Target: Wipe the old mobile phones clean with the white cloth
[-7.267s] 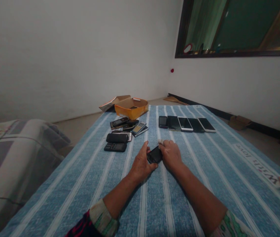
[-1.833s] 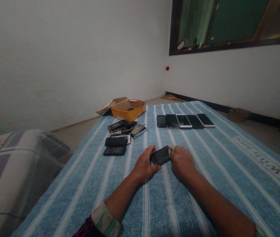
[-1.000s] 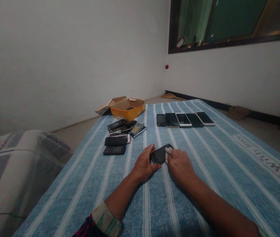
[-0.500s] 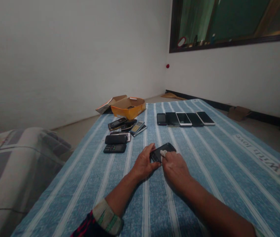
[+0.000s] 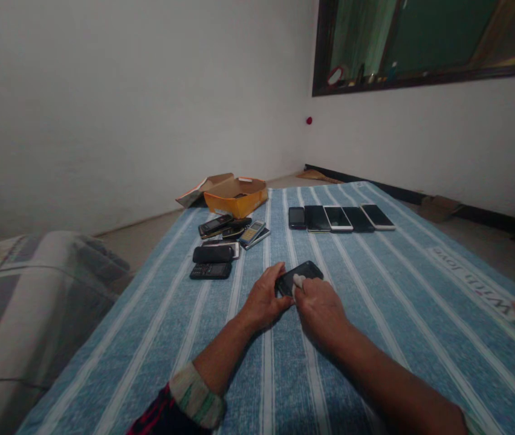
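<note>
A black mobile phone [image 5: 308, 270] lies tilted on the blue striped cloth [image 5: 248, 386] in front of me. My left hand [image 5: 266, 297] grips its left end between thumb and fingers. Pinched in the fingers of my right hand [image 5: 321, 308] is a small white wad [image 5: 299, 281], perhaps cloth or tissue, pressed against the phone's face. The right hand covers the phone's lower right part, and most of the wad is hidden by the fingers.
Left of my hands lie a black keypad phone [image 5: 211, 270], a black case [image 5: 213, 254] and a pile of older phones [image 5: 252, 232]. Behind them stands an open orange box [image 5: 234, 206]. Several phones [image 5: 338, 219] form a row at the back right.
My right hand and the white wad have shifted slightly left across the phone's face. The left hand keeps its grip on the phone's left end.
</note>
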{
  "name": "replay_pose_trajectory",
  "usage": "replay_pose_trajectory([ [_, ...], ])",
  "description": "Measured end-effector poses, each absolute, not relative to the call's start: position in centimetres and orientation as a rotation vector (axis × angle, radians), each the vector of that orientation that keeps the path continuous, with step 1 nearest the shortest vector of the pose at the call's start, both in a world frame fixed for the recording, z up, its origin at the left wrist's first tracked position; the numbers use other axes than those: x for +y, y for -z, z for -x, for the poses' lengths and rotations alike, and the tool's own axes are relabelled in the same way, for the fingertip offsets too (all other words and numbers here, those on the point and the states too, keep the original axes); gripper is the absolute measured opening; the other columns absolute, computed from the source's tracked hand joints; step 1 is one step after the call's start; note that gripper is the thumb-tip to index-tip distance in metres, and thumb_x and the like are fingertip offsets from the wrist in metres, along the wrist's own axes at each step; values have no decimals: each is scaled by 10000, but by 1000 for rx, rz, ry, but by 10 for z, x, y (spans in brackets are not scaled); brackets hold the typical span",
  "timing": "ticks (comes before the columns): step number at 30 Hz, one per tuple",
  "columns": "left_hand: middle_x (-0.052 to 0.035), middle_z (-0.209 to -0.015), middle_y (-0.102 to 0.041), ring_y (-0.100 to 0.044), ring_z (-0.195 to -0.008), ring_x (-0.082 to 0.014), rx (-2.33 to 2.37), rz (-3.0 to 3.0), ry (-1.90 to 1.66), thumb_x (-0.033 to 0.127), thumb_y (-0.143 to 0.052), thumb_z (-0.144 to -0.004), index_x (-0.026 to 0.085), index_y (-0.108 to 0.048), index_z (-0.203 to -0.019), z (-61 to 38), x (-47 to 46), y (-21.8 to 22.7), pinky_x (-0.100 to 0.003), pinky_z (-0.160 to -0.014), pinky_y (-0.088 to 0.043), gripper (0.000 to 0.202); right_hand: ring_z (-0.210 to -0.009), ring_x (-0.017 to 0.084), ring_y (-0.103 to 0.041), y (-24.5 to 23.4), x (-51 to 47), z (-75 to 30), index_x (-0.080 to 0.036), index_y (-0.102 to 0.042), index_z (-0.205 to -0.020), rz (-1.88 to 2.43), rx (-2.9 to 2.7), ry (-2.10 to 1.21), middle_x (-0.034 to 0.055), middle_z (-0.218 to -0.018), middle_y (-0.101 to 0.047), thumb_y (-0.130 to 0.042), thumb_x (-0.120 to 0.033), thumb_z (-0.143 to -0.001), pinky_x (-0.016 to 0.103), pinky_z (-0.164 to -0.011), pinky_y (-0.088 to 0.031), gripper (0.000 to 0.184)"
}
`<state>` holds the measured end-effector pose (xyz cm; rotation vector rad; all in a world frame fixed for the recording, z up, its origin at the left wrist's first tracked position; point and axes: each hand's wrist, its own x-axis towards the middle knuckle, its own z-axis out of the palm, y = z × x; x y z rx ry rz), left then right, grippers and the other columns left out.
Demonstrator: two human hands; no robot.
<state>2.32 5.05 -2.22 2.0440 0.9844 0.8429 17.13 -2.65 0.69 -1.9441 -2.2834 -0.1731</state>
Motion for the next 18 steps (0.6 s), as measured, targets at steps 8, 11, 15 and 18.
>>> replay_pose_trajectory([
  [8,-136,-1309,-558,-562,-1220,-302,951,-2058,-855,152,-771,-637,189,-435,-1364,-22,52,23,-490,-1061,-424,802,-939,257,-597,-9,-19,-185,-96,-655,-1197,2032,-2234,200,160,-1131,-666,-429,-118,-938,349,-757,-423,344],
  [11,-132,-1291,-567,-569,-1210,-299,963,-2068,-850,137,-766,-632,180,-443,-1356,-22,52,23,-481,-1060,-428,794,-923,255,-598,-9,-19,-184,-83,-658,-1179,2053,-2218,220,174,-1120,-665,-422,-110,-938,353,-747,-424,338],
  [15,-125,-1293,-571,-570,-1212,-290,979,-2064,-862,150,-767,-636,175,-451,-1351,-23,52,24,-459,-1058,-438,783,-897,252,-596,-10,-25,-170,-103,-703,-1043,1957,-2288,170,157,-1029,-673,-437,-108,-931,356,-738,-422,289],
  [18,-126,-1293,-572,-572,-1212,-291,981,-2075,-863,158,-768,-640,179,-448,-1355,-23,52,24,-460,-1057,-440,784,-907,251,-599,-12,-25,-170,-99,-703,-1037,1976,-2282,142,162,-1018,-673,-443,-97,-927,350,-738,-422,282],
])
